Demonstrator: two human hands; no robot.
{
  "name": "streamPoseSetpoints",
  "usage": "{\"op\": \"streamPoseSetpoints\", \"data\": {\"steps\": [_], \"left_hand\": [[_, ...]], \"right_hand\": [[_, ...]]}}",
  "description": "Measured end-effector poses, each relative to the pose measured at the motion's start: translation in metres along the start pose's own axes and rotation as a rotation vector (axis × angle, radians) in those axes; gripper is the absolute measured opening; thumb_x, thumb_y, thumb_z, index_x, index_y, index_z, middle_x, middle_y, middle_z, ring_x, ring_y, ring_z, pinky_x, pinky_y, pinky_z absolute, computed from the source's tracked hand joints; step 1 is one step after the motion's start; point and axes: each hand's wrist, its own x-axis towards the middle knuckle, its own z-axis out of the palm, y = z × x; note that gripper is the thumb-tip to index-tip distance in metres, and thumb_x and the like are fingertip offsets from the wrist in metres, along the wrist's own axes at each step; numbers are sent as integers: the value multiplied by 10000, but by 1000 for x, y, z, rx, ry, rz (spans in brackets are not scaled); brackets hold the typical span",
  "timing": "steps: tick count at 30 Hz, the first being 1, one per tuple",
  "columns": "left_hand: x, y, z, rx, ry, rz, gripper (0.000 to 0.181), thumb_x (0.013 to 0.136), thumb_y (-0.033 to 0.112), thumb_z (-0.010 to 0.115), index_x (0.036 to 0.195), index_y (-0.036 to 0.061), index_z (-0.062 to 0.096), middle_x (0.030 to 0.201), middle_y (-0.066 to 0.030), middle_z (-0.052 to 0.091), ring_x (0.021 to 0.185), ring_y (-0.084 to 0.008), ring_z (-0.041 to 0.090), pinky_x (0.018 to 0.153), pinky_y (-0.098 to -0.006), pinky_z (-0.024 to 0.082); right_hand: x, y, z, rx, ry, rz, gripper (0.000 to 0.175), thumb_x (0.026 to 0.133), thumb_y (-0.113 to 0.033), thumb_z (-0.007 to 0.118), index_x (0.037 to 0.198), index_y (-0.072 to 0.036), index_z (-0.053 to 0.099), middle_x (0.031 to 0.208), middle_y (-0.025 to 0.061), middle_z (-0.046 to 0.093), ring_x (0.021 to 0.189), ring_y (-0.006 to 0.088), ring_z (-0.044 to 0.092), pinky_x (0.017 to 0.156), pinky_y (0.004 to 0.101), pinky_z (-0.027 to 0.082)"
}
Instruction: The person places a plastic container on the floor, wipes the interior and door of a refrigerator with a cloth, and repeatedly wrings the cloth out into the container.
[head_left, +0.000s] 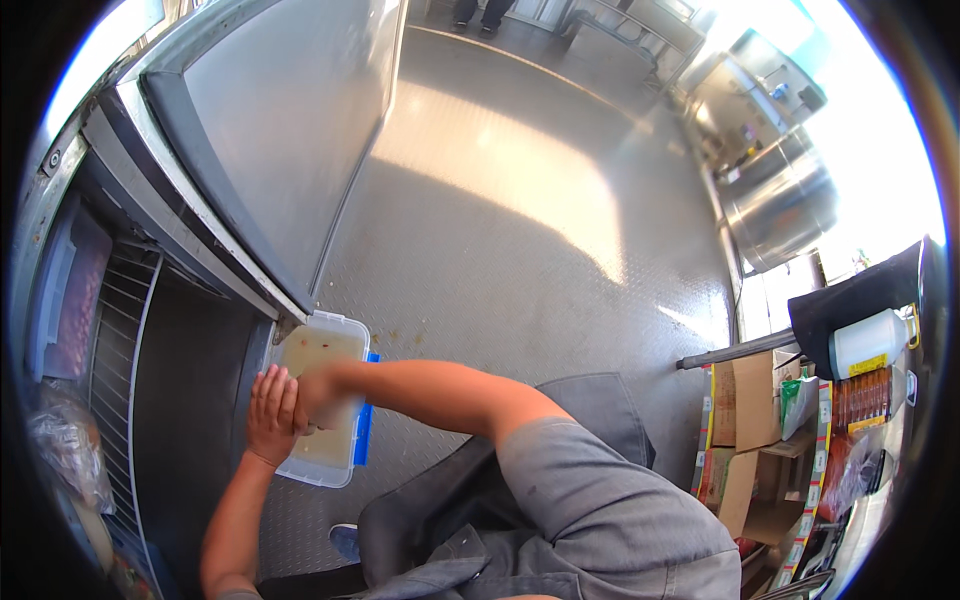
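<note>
A clear plastic storage container (352, 420) with blue side latches (364, 431) stands on the floor by the refrigerator opening. Cloudy yellowish liquid (330, 450) with small specks fills it. My left hand (271, 412) is over the container's left edge, its fingers stretched upward against my right hand. Blurred, my right hand (326, 390) is above the liquid, reaching across from the right. The palms and whatever may be between the two hands are hidden.
An open steel refrigerator door (277, 112) rises beyond the container. At left, a wire shelf (124, 315) bears a lidded plastic box (71, 300) and a plastic-wrapped bundle (71, 442). Cardboard boxes (754, 401) fill shelving at right. A person's legs (480, 11) show far off.
</note>
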Motion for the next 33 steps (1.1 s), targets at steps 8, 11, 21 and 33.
{"op": "streamPoseSetpoints", "data": {"steps": [8,11,21,33], "left_hand": [[15,9,42,-109,-130,-230,419,795,132,695,1198,40,629,1086,-148,672,1027,-345,661,895,-448,534],[-18,3,42,-121,-307,-392,488,738,156,768,1193,53,627,1028,-147,690,983,-361,678,830,-461,542],[-21,2,69,-1081,-597,-1046,163,822,115,782,919,41,674,710,-77,661,669,-233,675,669,-424,552],[-22,21,4,-1093,-357,-963,682,861,70,763,1469,14,458,1287,-159,596,1082,-263,628,804,-419,554]], "right_hand": [[29,43,-12,-764,319,106,211,872,-265,741,946,-67,754,863,129,728,838,281,719,729,416,567],[36,27,16,-813,463,161,235,892,-257,675,958,-62,790,992,153,763,989,285,742,840,411,569],[14,18,21,-1120,611,154,236,898,-232,624,1007,-102,787,1024,139,780,953,317,761,761,434,593],[-2,29,18,-1053,465,-187,237,927,-309,635,1022,-100,695,863,146,733,739,302,732,566,414,539]]}}
